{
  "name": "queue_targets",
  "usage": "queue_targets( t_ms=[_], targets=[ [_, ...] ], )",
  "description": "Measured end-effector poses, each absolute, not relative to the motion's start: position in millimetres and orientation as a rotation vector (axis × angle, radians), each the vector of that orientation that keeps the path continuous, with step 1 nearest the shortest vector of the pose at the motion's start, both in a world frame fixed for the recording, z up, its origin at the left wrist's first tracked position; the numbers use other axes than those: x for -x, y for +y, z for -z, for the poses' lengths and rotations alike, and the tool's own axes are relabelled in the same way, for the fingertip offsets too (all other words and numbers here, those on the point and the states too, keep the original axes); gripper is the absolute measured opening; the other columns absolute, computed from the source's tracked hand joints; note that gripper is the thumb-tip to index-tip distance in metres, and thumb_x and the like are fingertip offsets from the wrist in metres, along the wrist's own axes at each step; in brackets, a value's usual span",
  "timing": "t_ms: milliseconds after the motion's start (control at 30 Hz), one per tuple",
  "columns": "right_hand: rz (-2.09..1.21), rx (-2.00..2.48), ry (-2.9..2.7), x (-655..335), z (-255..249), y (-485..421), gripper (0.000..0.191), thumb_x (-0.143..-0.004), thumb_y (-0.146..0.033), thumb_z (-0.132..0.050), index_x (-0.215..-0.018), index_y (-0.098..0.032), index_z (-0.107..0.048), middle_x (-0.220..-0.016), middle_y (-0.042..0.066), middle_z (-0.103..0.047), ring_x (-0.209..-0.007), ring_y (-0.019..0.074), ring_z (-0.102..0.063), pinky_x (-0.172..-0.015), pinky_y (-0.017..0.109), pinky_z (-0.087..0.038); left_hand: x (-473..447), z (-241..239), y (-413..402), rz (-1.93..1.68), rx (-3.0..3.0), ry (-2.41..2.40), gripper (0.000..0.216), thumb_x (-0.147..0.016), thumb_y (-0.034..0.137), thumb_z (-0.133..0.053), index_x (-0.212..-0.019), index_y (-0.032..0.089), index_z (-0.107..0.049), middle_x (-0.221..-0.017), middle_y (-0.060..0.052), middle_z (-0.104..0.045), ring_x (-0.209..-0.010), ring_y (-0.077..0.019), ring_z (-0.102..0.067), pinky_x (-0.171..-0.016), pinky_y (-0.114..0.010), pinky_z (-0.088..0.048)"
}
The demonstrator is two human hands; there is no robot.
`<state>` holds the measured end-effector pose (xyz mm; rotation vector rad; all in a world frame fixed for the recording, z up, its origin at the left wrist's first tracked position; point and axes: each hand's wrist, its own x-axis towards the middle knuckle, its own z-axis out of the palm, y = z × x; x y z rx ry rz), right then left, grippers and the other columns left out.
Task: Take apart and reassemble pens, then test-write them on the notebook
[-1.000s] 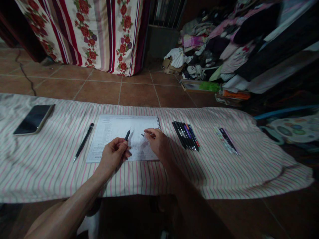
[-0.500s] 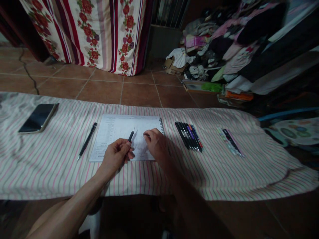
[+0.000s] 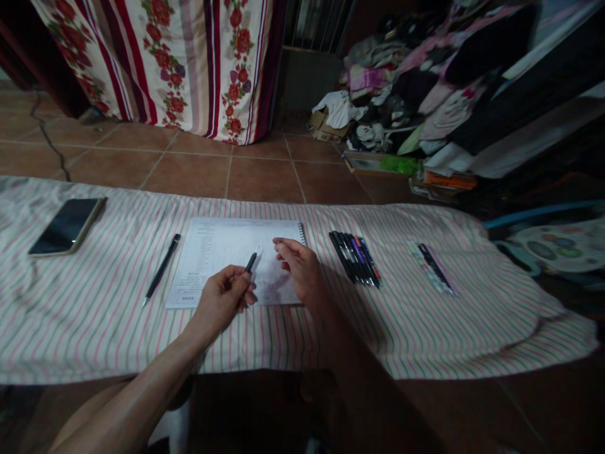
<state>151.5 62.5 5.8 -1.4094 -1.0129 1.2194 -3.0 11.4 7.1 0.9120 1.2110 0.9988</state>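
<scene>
My left hand (image 3: pixel 227 289) is closed around a black pen (image 3: pixel 251 262), tilted up and to the right over the spiral notebook (image 3: pixel 227 243). A thin, pale tip sticks out of the pen's upper end. Just to the right, my right hand (image 3: pixel 299 265) has its thumb and forefinger pinched together at the notebook's right side. A small bit of something seems to be between those fingertips, too small to name. Left of the notebook lies another black pen (image 3: pixel 161 271), its silver point toward me. The notebook page carries printed text along its left side.
A row of several pens (image 3: pixel 355 258) lies right of the notebook, and a smaller group of pens (image 3: pixel 435 268) farther right. A phone (image 3: pixel 69 227) rests at the left on the striped cloth (image 3: pixel 265 340). Piled clothes (image 3: pixel 401 94) and a floral curtain (image 3: pixel 198 69) stand beyond.
My right hand has turned and its pinched fingertips have risen a little, away from the notebook page. The pen stays in my left hand. The whole view has shifted slightly.
</scene>
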Motion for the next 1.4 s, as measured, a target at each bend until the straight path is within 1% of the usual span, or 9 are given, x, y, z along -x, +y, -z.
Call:
queue_targets(
  t_ms=[133, 233, 467, 633, 900, 1100, 1300, 1400],
  targets=[
    [-1.389, 1.317, -0.763, -151.4, -11.4, 59.3, 0.028, -0.063, -0.035, -0.067, -0.085, -0.018, -0.067, -0.082, 0.002, -0.068, -0.067, 0.0105, -0.057, -0.059, 0.022, -0.04, -0.7, -6.4, 10.7, -0.971, -0.949, 1.214, 0.027, -0.074, 0.04, -0.062, -0.078, 0.015, -0.054, -0.053, 0.001, -0.059, -0.042, -0.0069, -0.047, -0.041, -0.019, -0.034],
    [-1.43, 1.286, -0.72, -151.5, -13.1, 57.9, 0.029, -0.061, -0.036, -0.07, -0.083, -0.019, -0.067, -0.082, 0.002, -0.07, -0.067, 0.0104, -0.058, -0.06, 0.023, -0.039, -2.9, -5.9, 10.5, -0.959, -0.99, 1.205, 0.027, -0.075, 0.041, -0.06, -0.08, 0.015, -0.054, -0.054, 0.0, -0.06, -0.044, -0.0082, -0.049, -0.042, -0.02, -0.035],
    [-1.504, 1.277, -0.743, -153.3, -14.5, 55.5, 0.028, -0.063, -0.037, -0.071, -0.085, -0.021, -0.068, -0.085, 0.001, -0.071, -0.07, 0.0095, -0.059, -0.061, 0.021, -0.04, -5.0, -2.3, 11.2, -0.916, -1.064, 1.205, 0.029, -0.076, 0.043, -0.059, -0.081, 0.015, -0.056, -0.053, 0.0, -0.059, -0.042, -0.008, -0.046, -0.041, -0.02, -0.032],
    [-1.553, 1.249, -0.76, -153.2, -15.9, 54.5, 0.024, -0.063, -0.035, -0.072, -0.082, -0.021, -0.07, -0.084, 0.002, -0.071, -0.071, 0.0099, -0.061, -0.061, 0.021, -0.042, -5.0, -0.7, 10.5, -0.901, -1.091, 1.193, 0.029, -0.076, 0.043, -0.059, -0.08, 0.015, -0.056, -0.05, 0.001, -0.057, -0.041, -0.0076, -0.045, -0.042, -0.02, -0.031],
    [-1.595, 1.226, -0.749, -153.0, -15.8, 54.3, 0.021, -0.06, -0.031, -0.074, -0.077, -0.02, -0.07, -0.08, 0.001, -0.071, -0.068, 0.0094, -0.061, -0.059, 0.02, -0.046, -3.6, 6.8, 10.3, -0.926, -1.06, 1.159, 0.027, -0.076, 0.042, -0.06, -0.08, 0.016, -0.056, -0.058, -0.001, -0.06, -0.047, -0.0088, -0.05, -0.045, -0.02, -0.033],
    [-1.593, 1.211, -0.793, -154.2, -15.3, 54.1, 0.022, -0.06, -0.032, -0.074, -0.078, -0.02, -0.071, -0.08, 0.001, -0.07, -0.068, 0.0091, -0.061, -0.059, 0.02, -0.046, -3.6, 2.9, 10.1, -0.883, -1.094, 1.193, 0.026, -0.078, 0.042, -0.058, -0.08, 0.015, -0.056, -0.054, 0.0, -0.058, -0.045, -0.0082, -0.048, -0.044, -0.02, -0.032],
    [-1.595, 1.205, -0.833, -155.1, -13.7, 54.0, 0.023, -0.061, -0.033, -0.073, -0.079, -0.019, -0.071, -0.081, 0.001, -0.069, -0.068, 0.0091, -0.06, -0.06, 0.02, -0.046, -3.7, 1.9, 10.9, -0.879, -1.11, 1.207, 0.026, -0.078, 0.041, -0.058, -0.079, 0.015, -0.056, -0.058, -0.001, -0.06, -0.045, -0.0082, -0.049, -0.044, -0.02, -0.031],
    [-1.606, 1.208, -0.85, -155.3, -14.2, 53.3, 0.022, -0.061, -0.032, -0.074, -0.078, -0.019, -0.071, -0.081, 0.001, -0.069, -0.068, 0.0088, -0.06, -0.059, 0.02, -0.046, -3.6, 0.0, 10.7, -0.863, -1.097, 1.214, 0.027, -0.078, 0.042, -0.058, -0.079, 0.015, -0.056, -0.055, 0.0, -0.059, -0.044, -0.0083, -0.048, -0.043, -0.02, -0.03]
  ],
)
